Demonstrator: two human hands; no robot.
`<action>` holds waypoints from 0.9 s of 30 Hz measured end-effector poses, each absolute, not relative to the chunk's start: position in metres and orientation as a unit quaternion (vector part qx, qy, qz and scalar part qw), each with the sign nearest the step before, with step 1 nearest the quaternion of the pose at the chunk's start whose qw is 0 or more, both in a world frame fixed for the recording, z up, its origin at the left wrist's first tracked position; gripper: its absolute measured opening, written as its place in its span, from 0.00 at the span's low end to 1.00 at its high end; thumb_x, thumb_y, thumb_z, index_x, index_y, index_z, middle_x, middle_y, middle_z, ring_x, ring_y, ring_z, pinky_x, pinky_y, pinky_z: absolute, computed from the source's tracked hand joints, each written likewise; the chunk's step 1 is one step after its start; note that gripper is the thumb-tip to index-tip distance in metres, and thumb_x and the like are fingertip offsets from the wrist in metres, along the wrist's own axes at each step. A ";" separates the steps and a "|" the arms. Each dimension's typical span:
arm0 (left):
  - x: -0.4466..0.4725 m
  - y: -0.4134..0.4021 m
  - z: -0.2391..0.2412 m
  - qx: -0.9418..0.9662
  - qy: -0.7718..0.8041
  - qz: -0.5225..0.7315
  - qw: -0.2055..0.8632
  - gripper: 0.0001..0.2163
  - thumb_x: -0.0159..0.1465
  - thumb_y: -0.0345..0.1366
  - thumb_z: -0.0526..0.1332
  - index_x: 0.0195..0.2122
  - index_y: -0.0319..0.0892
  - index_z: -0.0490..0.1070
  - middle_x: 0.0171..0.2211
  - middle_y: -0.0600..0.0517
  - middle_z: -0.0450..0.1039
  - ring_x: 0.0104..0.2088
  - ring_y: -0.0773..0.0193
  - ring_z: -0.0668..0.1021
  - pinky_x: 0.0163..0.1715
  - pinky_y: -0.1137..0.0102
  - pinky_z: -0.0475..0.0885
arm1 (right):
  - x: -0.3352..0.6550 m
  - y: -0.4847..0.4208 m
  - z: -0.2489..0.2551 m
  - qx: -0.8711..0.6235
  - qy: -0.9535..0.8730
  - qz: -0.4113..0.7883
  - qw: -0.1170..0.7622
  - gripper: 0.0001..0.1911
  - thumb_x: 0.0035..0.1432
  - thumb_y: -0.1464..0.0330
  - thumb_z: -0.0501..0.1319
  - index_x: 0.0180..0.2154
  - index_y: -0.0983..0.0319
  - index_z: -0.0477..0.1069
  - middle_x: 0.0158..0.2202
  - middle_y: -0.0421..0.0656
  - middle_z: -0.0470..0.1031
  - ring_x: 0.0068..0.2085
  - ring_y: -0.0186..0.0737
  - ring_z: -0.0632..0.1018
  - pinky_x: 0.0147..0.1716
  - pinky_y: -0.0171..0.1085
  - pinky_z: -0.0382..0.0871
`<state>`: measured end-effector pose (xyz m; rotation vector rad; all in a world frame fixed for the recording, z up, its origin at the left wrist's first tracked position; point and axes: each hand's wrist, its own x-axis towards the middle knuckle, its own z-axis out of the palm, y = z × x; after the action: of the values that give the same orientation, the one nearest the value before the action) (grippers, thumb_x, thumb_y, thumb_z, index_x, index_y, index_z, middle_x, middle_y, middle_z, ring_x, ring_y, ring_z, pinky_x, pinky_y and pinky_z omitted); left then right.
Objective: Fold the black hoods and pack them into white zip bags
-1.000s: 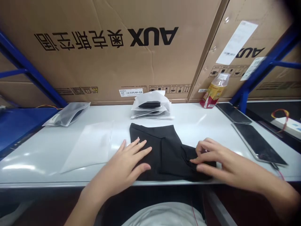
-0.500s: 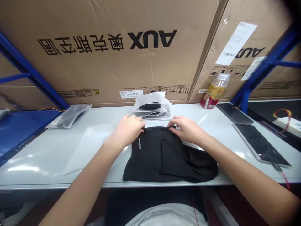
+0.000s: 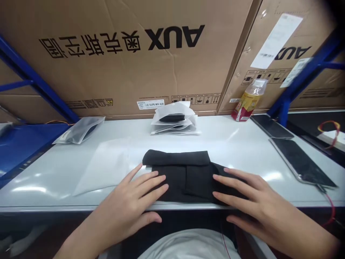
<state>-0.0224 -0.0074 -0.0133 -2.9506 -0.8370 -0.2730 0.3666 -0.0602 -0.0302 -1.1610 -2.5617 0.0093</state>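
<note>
The left hand and right hand lie spread on the black garment's near edge (nothing pinched), its far end now folded over.

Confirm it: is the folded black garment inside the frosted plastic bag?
No, the black garment lies folded on the white table, beside the flat frosted bag.

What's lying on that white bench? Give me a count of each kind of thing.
Folded black garment: 1
Flat frosted bag: 1
Bagged black item: 1
Stack of bagged items: 1
Plastic bottle: 1
Dark flat panels: 2
Total: 7
</note>
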 end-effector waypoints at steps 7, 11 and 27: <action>-0.016 -0.006 -0.010 -0.940 -0.295 -0.168 -0.029 0.12 0.77 0.33 0.56 0.46 0.50 0.81 0.46 0.55 0.85 0.50 0.61 0.84 0.69 0.57 0.66 | 0.374 -0.057 -0.033 -0.425 -0.889 0.027 0.167 0.08 0.70 0.63 0.62 0.44 0.48 0.80 0.64 0.38 0.76 0.65 0.55 0.75 0.53 0.55 0.81; -0.011 -0.004 -0.006 -0.946 -0.297 -0.130 -0.028 0.12 0.75 0.44 0.62 0.54 0.48 0.78 0.52 0.52 0.83 0.52 0.57 0.83 0.68 0.55 0.66 | 0.370 -0.049 -0.023 -0.417 -0.897 0.024 0.147 0.11 0.67 0.59 0.65 0.51 0.49 0.78 0.68 0.39 0.71 0.68 0.58 0.71 0.56 0.58 0.79; 0.015 -0.018 -0.007 -0.851 -0.458 -0.227 0.123 0.16 0.74 0.28 0.54 0.58 0.43 0.74 0.50 0.44 0.81 0.51 0.44 0.79 0.48 0.50 0.74 | 0.344 -0.044 -0.039 -0.565 -0.775 -0.009 0.284 0.16 0.72 0.64 0.57 0.58 0.53 0.71 0.70 0.47 0.68 0.69 0.59 0.69 0.59 0.59 0.73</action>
<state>0.0151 -0.0183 -0.0071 -2.4818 -1.3350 -0.6631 0.3435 -0.0443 -0.0393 -1.5121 -2.0725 -0.0235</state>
